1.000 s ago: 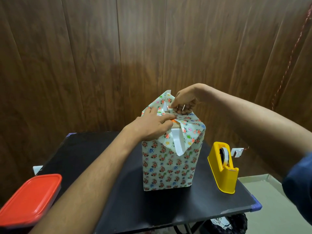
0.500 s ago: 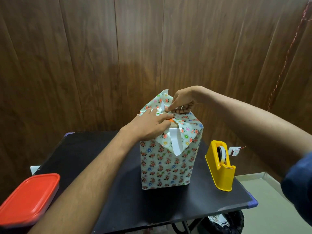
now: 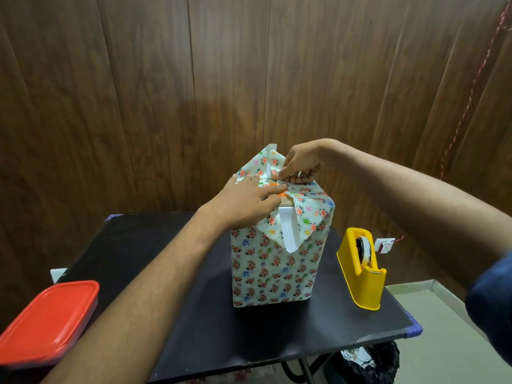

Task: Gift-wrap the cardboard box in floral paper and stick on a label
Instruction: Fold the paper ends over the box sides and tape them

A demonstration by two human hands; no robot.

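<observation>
now your left hand [image 3: 243, 203] flattens the floral paper [image 3: 277, 261] atop the box while your right hand [image 3: 300, 167] pinches a fold above it; next, tape from the yellow tape dispenser [image 3: 363, 270] beside the box.

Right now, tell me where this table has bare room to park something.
Bare black tabletop lies between the red-lidded container and the floral-wrapped box, though the left forearm crosses it. A front strip is free too. Tightest is the gap between box and yellow tape dispenser.

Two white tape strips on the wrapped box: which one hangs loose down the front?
The longer strip, hanging from the front flap, its lower end free. The shorter strip sits on top beside the right hand.
</observation>
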